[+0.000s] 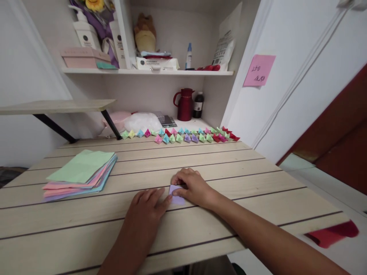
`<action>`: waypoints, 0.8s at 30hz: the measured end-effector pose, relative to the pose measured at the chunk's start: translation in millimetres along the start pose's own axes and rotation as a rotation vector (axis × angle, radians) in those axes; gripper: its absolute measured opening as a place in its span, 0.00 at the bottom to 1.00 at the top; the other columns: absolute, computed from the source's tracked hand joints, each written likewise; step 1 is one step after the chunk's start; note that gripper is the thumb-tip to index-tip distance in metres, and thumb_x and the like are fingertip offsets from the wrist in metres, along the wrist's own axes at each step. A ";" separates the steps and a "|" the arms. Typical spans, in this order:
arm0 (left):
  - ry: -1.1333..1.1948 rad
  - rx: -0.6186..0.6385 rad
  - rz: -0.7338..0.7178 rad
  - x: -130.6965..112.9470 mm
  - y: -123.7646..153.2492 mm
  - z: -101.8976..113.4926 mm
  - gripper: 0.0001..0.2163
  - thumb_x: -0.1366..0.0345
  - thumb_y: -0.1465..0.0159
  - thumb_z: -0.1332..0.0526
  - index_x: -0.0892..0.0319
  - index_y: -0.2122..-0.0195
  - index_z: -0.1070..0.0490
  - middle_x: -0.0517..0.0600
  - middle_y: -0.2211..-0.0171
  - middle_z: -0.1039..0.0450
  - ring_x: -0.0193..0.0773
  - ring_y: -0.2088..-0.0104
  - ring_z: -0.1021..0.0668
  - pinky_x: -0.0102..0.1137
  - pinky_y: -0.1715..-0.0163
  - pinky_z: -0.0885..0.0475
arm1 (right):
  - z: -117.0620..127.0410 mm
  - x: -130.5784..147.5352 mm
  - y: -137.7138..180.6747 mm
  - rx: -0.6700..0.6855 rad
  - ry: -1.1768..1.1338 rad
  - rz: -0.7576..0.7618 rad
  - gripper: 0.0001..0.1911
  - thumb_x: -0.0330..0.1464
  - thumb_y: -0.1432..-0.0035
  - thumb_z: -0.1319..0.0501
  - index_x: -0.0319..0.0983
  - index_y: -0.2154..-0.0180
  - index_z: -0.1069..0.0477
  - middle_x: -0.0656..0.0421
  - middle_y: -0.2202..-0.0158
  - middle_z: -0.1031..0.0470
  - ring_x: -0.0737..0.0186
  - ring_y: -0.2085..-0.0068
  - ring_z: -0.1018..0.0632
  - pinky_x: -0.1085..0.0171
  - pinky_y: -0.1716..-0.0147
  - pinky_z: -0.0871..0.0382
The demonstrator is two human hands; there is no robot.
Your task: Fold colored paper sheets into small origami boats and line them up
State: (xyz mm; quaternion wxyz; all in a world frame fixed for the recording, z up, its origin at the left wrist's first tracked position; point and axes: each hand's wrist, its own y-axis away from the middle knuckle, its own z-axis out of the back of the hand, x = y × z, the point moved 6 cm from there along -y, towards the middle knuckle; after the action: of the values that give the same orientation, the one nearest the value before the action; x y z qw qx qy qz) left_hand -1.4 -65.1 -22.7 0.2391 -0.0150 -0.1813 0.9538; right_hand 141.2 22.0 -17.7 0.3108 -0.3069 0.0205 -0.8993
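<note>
A small folded piece of purple paper [178, 200] lies near the middle of the slatted wooden bench [243, 175], between the person's two hands. The right hand [192, 187] reaches in with its thumb laid across the top of the paper and its other fingers curled at the far edge; whether it pinches the paper or merely presses it down cannot be told. The left hand [150, 202] rests just beside it, fingers loosely spread on the wood, with the thumb tip touching the paper's left edge. The hands are close to each other, the paper bridging the gap. To the left, well apart from them, sits a stack of paper sheets [82, 168], pale green on top with pink, blue and purple layers beneath. Along the back of the bench run uneven rows of small folded paper shapes [179, 138] in green, blue, pink, purple, yellow and red. Behind these, in the lower bay of the cabinet, a dark red jug [185, 107] stands beside a dark bottle [198, 105] with a pale label.
</note>
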 end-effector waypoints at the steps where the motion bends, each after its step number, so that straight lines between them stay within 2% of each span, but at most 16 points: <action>1: -0.011 -0.020 -0.003 -0.7 0.5 0.9 0.24 0.78 0.40 0.45 0.44 0.48 0.27 0.50 0.50 0.24 0.44 0.52 0.26 0.40 0.53 0.33 | -0.7 0.0 -0.7 0.008 -0.023 -0.003 0.11 0.36 0.50 0.30 0.44 0.64 0.27 0.61 0.64 0.26 0.59 0.58 0.30 0.61 0.58 0.43; 5: -0.015 -0.056 -0.017 -3.4 1.2 3.5 0.21 0.77 0.38 0.45 0.47 0.50 0.26 0.50 0.52 0.23 0.42 0.54 0.25 0.38 0.53 0.32 | -0.4 -3.4 -2.7 0.013 -0.090 -0.046 0.11 0.32 0.54 0.28 0.42 0.68 0.27 0.62 0.66 0.27 0.61 0.60 0.30 0.62 0.59 0.44; 10: -0.018 -0.060 0.014 -3.4 0.0 4.0 0.21 0.79 0.39 0.47 0.52 0.51 0.25 0.54 0.53 0.23 0.44 0.53 0.24 0.40 0.53 0.31 | 0.3 -2.2 -2.7 0.024 -0.154 -0.024 0.07 0.29 0.53 0.30 0.40 0.73 0.29 0.63 0.70 0.28 0.61 0.61 0.30 0.63 0.60 0.43; 12: -0.031 -0.030 0.020 -3.6 -0.7 2.2 0.21 0.79 0.39 0.46 0.53 0.51 0.25 0.54 0.52 0.23 0.45 0.53 0.24 0.41 0.53 0.30 | 1.1 -1.7 -2.1 0.013 -0.170 -0.024 0.09 0.28 0.54 0.30 0.40 0.70 0.28 0.63 0.69 0.28 0.61 0.62 0.30 0.63 0.60 0.42; 15: -0.026 -0.002 0.013 -4.0 -1.3 1.3 0.21 0.79 0.40 0.45 0.52 0.51 0.26 0.54 0.51 0.24 0.46 0.52 0.24 0.41 0.54 0.30 | 2.5 -0.9 -1.2 -0.004 -0.157 -0.010 0.20 0.28 0.55 0.29 0.43 0.57 0.28 0.61 0.64 0.28 0.61 0.60 0.29 0.62 0.59 0.40; 17: -0.011 0.008 0.017 -4.0 -1.5 1.7 0.21 0.79 0.40 0.46 0.52 0.50 0.26 0.54 0.51 0.24 0.46 0.52 0.24 0.42 0.53 0.30 | 1.2 0.9 -0.5 0.025 -0.112 0.033 0.21 0.28 0.53 0.30 0.44 0.55 0.28 0.59 0.62 0.28 0.59 0.57 0.30 0.61 0.57 0.40; 20: 0.018 0.030 0.045 -3.2 -1.7 2.2 0.21 0.80 0.40 0.46 0.54 0.50 0.26 0.55 0.50 0.24 0.47 0.51 0.25 0.44 0.52 0.30 | -1.4 2.2 0.5 0.071 -0.072 0.082 0.13 0.30 0.51 0.31 0.42 0.61 0.26 0.58 0.61 0.28 0.57 0.55 0.31 0.60 0.55 0.41; 24: 0.047 0.046 0.085 -1.6 -2.0 2.1 0.22 0.81 0.41 0.47 0.54 0.49 0.26 0.54 0.50 0.24 0.46 0.51 0.25 0.44 0.51 0.31 | 0.5 5.6 1.7 0.057 -0.102 0.110 0.12 0.29 0.53 0.29 0.40 0.66 0.30 0.60 0.64 0.30 0.60 0.60 0.31 0.63 0.59 0.40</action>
State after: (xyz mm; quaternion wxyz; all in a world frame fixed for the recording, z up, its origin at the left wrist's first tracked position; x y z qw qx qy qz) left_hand 0.7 -64.9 -20.2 0.2030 -0.0396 -0.1531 0.9663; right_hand 138.9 17.5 -14.6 0.3688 -0.3418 -0.0039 -0.8644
